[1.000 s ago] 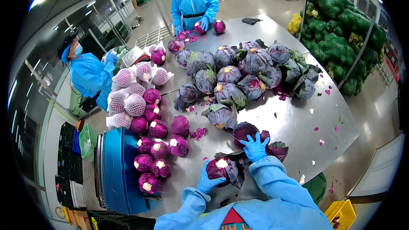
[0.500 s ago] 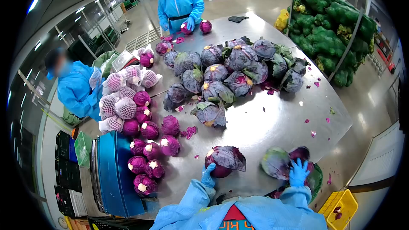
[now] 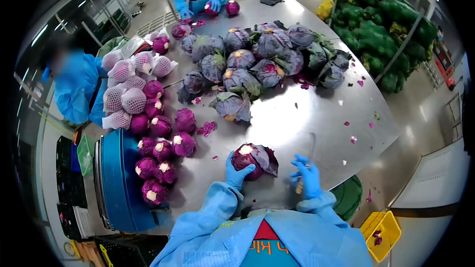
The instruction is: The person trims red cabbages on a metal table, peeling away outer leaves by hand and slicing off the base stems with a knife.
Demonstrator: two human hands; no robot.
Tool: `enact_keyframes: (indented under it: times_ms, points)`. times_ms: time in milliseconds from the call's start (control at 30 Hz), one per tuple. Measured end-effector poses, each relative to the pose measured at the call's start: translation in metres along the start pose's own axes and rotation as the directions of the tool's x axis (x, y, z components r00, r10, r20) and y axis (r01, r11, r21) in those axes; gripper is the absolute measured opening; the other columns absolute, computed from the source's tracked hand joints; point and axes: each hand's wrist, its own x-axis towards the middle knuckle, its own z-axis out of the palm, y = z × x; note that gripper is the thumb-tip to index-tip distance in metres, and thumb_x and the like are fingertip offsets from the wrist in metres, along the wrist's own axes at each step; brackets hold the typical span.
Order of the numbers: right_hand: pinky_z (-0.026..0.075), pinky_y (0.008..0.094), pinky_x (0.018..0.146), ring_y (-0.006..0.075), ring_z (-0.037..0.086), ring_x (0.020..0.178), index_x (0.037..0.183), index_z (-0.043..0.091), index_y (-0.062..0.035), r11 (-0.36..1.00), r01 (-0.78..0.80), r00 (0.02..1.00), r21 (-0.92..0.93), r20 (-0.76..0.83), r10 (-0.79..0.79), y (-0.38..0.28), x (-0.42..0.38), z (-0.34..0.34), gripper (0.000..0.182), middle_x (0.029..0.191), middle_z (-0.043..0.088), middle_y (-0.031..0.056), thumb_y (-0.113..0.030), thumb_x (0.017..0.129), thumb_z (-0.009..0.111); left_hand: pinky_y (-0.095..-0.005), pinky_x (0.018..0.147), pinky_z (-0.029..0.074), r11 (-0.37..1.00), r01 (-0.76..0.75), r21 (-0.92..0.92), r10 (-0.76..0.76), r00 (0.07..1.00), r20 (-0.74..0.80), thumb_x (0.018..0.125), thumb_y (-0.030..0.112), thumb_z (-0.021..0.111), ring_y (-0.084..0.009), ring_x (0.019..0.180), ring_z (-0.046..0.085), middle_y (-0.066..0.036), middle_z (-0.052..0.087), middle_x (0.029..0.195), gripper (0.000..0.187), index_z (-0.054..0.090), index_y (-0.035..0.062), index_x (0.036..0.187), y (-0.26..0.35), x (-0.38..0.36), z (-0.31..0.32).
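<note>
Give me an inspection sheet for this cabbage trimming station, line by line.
Surface: steel table, shiny, strewn with purple leaf scraps.
Job's things: red cabbage with loose outer leaves, stem up; knife, blade pointing away.
Clutter: untrimmed cabbage pile; trimmed heads; netted heads; blue scale.
Grippers: left hand, gloved, grips the cabbage; right hand, gloved, holds the knife.
Cables: nothing seen.
Surroundings: two co-workers in blue coats; green netted sacks; yellow crate.

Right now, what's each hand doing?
Left hand: closed on the cabbage.
Right hand: closed on a knife.
</note>
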Motion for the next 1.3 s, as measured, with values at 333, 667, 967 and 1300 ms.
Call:
enact_keyframes:
  times_ms: [333, 667, 967, 1300]
  points:
    - [0.036, 0.0236, 0.041, 0.0107, 0.048, 0.048, 0.092, 0.064, -0.0076, 0.879, -0.459, 0.809, -0.126, 0.349, 0.473, 0.058, 0.060, 0.028, 0.032, 0.068, 0.057, -0.0004, -0.039, 0.087, 0.066, -0.0397, 0.105, 0.039, 0.927, -0.270, 0.260, 0.221, 0.954, 0.205, 0.048, 0.036, 0.095, -0.0284, 0.123, 0.044, -0.016, 0.038, 0.135, 0.125, 0.023, -0.0003, 0.143, -0.013, -0.005, -0.016]
    - [0.039, 0.0264, 0.042, 0.0145, 0.052, 0.049, 0.102, 0.066, 0.0003, 0.632, -0.253, 0.860, -0.732, 0.130, 0.494, 0.060, 0.064, 0.014, 0.054, 0.076, 0.066, 0.0066, -0.052, 0.086, 0.063, -0.0404, 0.106, 0.037, 0.989, -0.137, 0.046, 0.121, 0.959, 0.257, 0.050, 0.034, 0.094, -0.0279, 0.125, 0.043, -0.014, 0.039, 0.136, 0.119, 0.026, 0.0019, 0.142, -0.001, 0.005, -0.026]
    - [0.034, 0.0234, 0.038, 0.0090, 0.042, 0.040, 0.077, 0.060, -0.0093, 0.877, -0.480, 0.847, 0.008, 0.264, 0.461, 0.088, 0.040, 0.042, 0.024, 0.054, 0.050, -0.0006, -0.030, 0.083, 0.071, -0.0394, 0.106, 0.037, 0.994, -0.102, 0.045, 0.091, 0.974, 0.206, 0.051, 0.030, 0.094, -0.0270, 0.125, 0.043, -0.014, 0.039, 0.137, 0.120, 0.023, 0.0017, 0.143, 0.002, -0.004, -0.031]
    - [0.032, 0.0233, 0.035, 0.0087, 0.042, 0.038, 0.073, 0.059, -0.0079, 0.983, -0.017, 0.999, 0.184, 0.038, 0.010, -0.064, -0.039, 0.040, 0.010, 0.051, 0.049, -0.0010, -0.015, 0.077, 0.065, -0.0515, 0.104, 0.030, 0.591, -0.297, 0.750, 0.321, 0.940, 0.120, 0.048, 0.051, 0.088, -0.0430, 0.121, 0.036, -0.026, 0.035, 0.133, 0.121, 0.028, -0.0021, 0.139, 0.031, -0.020, 0.057]
